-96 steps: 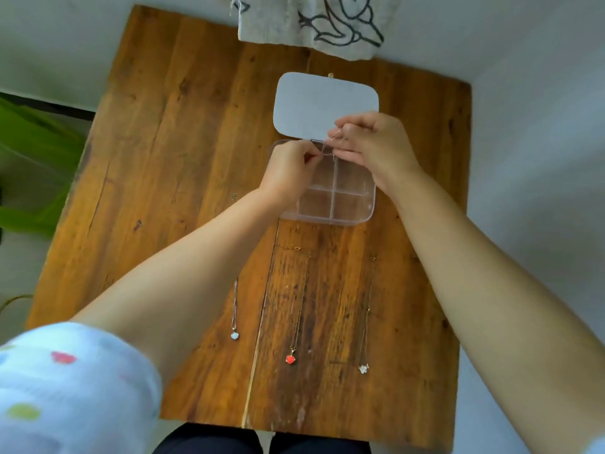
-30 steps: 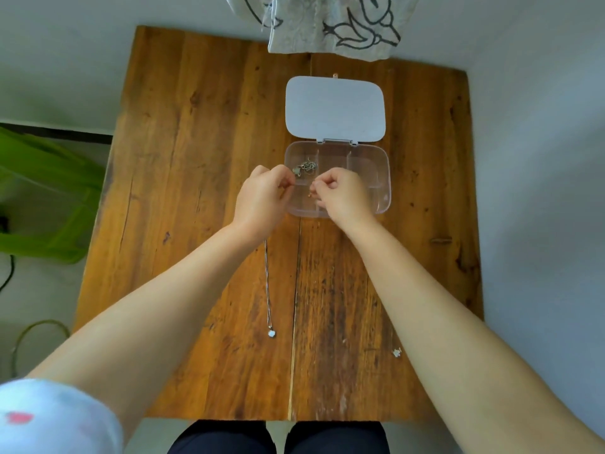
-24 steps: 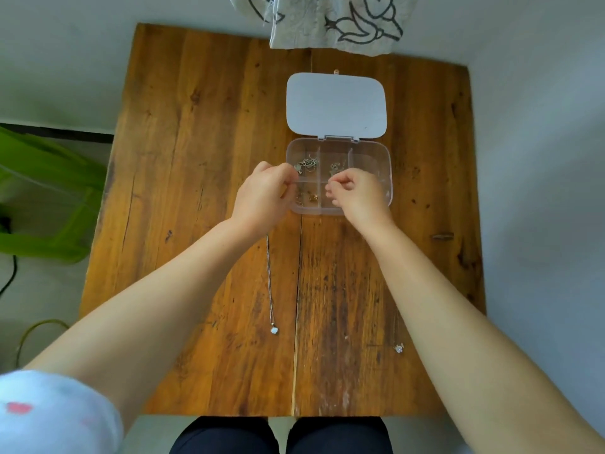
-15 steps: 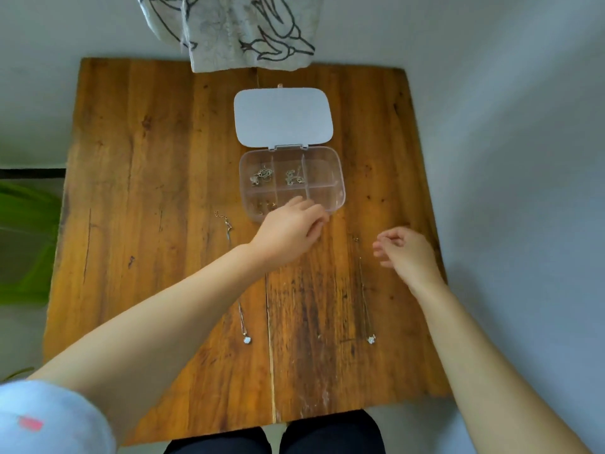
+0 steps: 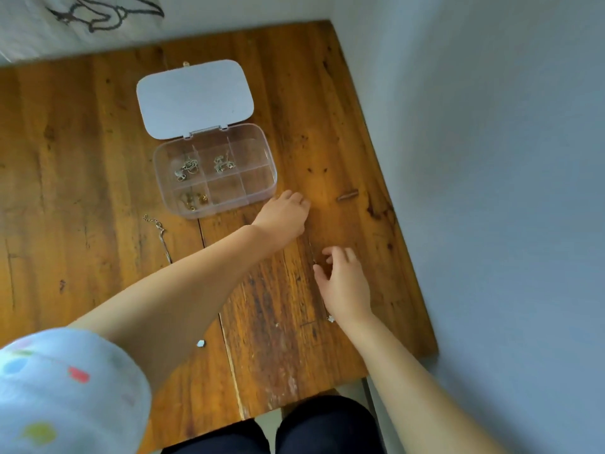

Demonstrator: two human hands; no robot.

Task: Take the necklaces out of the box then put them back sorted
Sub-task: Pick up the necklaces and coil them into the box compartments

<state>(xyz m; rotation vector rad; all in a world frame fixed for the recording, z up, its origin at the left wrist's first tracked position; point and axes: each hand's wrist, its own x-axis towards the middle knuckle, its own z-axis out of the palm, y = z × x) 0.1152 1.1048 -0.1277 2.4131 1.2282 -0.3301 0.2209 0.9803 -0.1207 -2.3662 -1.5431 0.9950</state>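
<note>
Two hands at work: both over the worktop's right half, near one thin chain.
Right hand (image 5: 343, 283): grip spread wide, fingers curled down over the chain, holding nothing that can be seen.
Left hand (image 5: 284, 211): reaches across to the chain's far end, just beside the box's near right corner; fingers are hidden, so I cannot tell whether its grip is closed on anything.
Right necklace (image 5: 311, 247): lies straight toward the near edge, its pale pendant showing at the right wrist.
Left necklace (image 5: 162, 237): lies loose on the worktop near the box's near left corner, partly hidden by the left forearm, pendant toward the near edge.
Compartment box (image 5: 262, 191): clear, lid open, toward the far edge.
Done: three compartments each hold a coiled necklace.
Left: two necklaces to coil and drop into free compartments; closing the lid may follow.
</note>
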